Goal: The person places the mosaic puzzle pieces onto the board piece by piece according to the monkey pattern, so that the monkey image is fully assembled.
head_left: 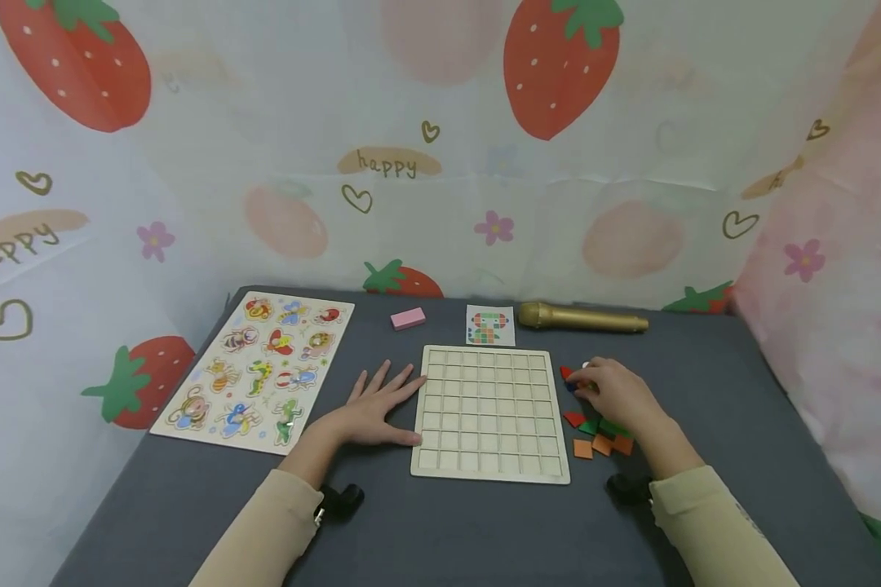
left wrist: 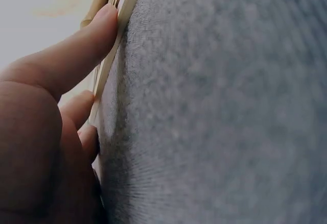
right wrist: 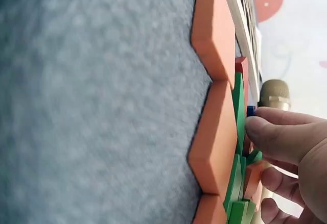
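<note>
A pale wooden grid board (head_left: 490, 414) with square cells lies flat in front of me. My left hand (head_left: 382, 406) is spread beside it, the thumb and a fingertip touching its left edge; in the left wrist view the thumb (left wrist: 84, 48) presses the board's side. Right of the board, my right hand (head_left: 617, 395) pinches a small blue tile (right wrist: 251, 110) between thumb and forefinger. Close under that hand lie orange tiles (head_left: 583, 449), green tiles (head_left: 589, 426) and red tiles (head_left: 574, 419). The fingers hide part of the blue tile.
A picture card (head_left: 490, 325) with a coloured pattern, a pink block (head_left: 408, 319) and a gold microphone (head_left: 587, 318) lie along the back of the grey table (head_left: 484, 530). An insect sticker board (head_left: 257, 371) lies at the left. Strawberry-print cloth (head_left: 448, 220) hangs behind.
</note>
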A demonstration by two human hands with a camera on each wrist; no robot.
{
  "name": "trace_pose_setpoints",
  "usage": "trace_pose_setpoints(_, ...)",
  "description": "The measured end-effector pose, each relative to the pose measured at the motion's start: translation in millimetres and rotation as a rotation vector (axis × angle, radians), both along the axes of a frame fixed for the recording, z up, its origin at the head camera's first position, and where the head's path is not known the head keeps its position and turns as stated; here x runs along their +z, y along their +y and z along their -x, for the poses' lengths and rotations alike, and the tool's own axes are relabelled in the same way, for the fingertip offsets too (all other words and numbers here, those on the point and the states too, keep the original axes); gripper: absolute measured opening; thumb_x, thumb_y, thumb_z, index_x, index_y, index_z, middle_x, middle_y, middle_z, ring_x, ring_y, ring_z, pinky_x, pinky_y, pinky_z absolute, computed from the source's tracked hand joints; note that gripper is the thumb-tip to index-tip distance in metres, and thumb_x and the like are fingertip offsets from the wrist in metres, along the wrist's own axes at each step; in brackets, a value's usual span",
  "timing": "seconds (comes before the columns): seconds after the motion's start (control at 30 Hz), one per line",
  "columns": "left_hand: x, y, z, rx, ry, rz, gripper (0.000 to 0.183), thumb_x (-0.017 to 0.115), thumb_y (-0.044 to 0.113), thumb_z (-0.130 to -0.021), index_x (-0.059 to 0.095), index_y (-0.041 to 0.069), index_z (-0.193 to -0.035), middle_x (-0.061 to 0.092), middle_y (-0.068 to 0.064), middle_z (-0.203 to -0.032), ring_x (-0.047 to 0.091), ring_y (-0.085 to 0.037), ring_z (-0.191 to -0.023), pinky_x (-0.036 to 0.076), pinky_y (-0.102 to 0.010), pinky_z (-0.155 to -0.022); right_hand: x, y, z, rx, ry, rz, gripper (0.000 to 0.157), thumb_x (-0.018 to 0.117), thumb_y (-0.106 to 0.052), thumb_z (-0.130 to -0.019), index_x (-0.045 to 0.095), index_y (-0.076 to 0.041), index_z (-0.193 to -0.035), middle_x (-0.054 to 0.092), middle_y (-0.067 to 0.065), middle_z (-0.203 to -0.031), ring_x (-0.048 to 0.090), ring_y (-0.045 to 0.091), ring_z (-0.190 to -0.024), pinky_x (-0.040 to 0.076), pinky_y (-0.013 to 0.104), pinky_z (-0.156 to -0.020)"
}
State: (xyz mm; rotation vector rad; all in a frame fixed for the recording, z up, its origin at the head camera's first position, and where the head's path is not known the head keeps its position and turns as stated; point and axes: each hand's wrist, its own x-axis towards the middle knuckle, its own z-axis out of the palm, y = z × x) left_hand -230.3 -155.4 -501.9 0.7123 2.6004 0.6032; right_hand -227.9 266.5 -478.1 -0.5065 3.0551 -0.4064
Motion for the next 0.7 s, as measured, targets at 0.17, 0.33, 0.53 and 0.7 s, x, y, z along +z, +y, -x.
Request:
trace_pose_setpoints(0.17,-0.4,1.9,-2.0,0.005,0.007,0.01,0.101,0.068,0.07,-0.083,0.017,0.036,-0.163,0.005,0.001,-0.171,-0.014,-0.033,-0.156,-0.012,-0.061,-0.121,0.2,1.3,-0.2,0.01,0.011,0.022,0.019,0.073,-0.015,-0.093,0.077,-0.015,-0.112,0.066,0.008,-0.108,0.061,0.028,-0.098,0.055,0.048,-0.08)
trace_pose_setpoints(0.33,-1.5,2.1,-2.2,0.002,0.016,0.002,0.101,0.068,0.07,-0.082,0.017,0.036,-0.163,0.006,0.001,-0.171,-0.013,-0.034,-0.157,-0.012,-0.062,-0.121,0.5,1.5,3.8,0.02,0.003,0.014,0.016,0.073,-0.016,-0.094,0.077,-0.016,-0.109,0.067,0.008,-0.111,0.06,0.032,-0.105,0.053,0.051,-0.087)
trace_pose_setpoints(0.53,-1.6,2.3,-1.9,0.019,-0.002,0.016,0.102,0.069,0.07,-0.082,0.016,0.037,-0.162,0.005,0.001,-0.172,-0.014,-0.033,-0.157,-0.012,-0.062,-0.121,1.6,0.6,11.0,0.016,-0.067,0.004,0.013,0.072,-0.019,-0.095,0.075,-0.013,-0.106,0.066,0.008,-0.113,0.059,0.03,-0.103,0.053,0.048,-0.085)
trace_pose_setpoints(0.7,3.0,5.5,-0.1,0.031,-0.015,0.066,0.104,0.069,0.072,-0.08,0.016,0.037,-0.163,0.006,0.003,-0.171,-0.011,-0.032,-0.157,-0.008,-0.061,-0.123,3.0,0.4,13.8,0.022,-0.145,0.052,0.013,0.071,-0.016,-0.095,0.071,-0.008,-0.105,0.066,0.009,-0.107,0.06,0.025,-0.095,0.053,0.045,-0.081)
